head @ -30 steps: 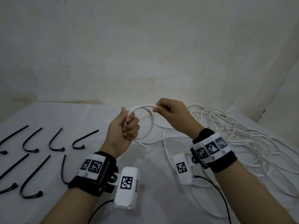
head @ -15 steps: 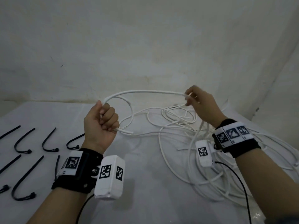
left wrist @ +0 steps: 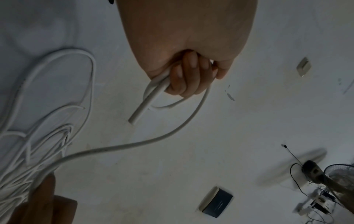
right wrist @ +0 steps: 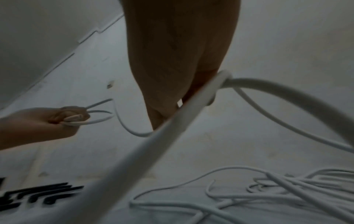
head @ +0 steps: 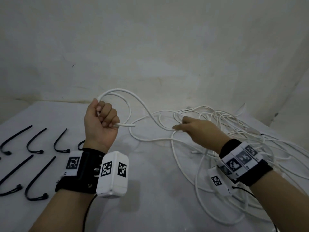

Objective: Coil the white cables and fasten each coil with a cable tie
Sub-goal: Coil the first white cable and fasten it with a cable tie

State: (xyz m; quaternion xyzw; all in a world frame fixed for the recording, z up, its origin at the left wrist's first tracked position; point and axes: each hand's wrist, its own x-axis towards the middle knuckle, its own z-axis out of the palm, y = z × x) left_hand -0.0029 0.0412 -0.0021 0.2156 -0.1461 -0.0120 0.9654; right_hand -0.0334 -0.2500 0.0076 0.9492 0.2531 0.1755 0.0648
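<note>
My left hand (head: 100,121) is a raised fist gripping one loop of white cable (head: 117,91); the cut end (head: 127,125) pokes out to the right of the fist. In the left wrist view the fingers (left wrist: 189,75) curl round two strands. From the loop the cable sags down to my right hand (head: 192,129), which is low over the table. Its fingers stretch leftward, and the cable (right wrist: 201,97) runs between thumb and fingers. Behind it lies the tangled pile of white cables (head: 234,128). Several black cable ties (head: 35,144) lie in rows at the left.
A white cloth covers the table (head: 150,190), which stands in a corner between pale walls (head: 150,47). Loose cable strands (head: 209,206) spread over the right half, under my right forearm. Thin black leads (head: 87,211) hang from the wrist cameras.
My right hand has dropped from its raised position and come left, down along the cable, which now sags. The left fist keeps its loop and has barely shifted.
</note>
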